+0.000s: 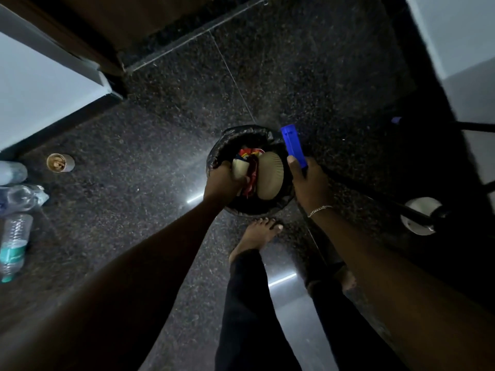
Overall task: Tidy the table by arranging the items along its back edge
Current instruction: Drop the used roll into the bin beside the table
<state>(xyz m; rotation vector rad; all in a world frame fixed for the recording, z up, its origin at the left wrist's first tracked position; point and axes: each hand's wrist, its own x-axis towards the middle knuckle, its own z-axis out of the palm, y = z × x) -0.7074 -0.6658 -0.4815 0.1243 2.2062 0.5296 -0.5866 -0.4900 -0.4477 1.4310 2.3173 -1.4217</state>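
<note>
Standing on a dark speckled stone floor [150,145], a person is reaching into a round black bag-lined waste bin [214,159]. The left hand [223,182] is gripping a crumpled beige paper cup [239,167] beside a beige paper plate [270,174] in the bin's mouth. The right hand [305,180], nearer the bin's right rim, is clasping a long blue plastic box [292,143], which is pointing lengthwise away from the body.
</note>
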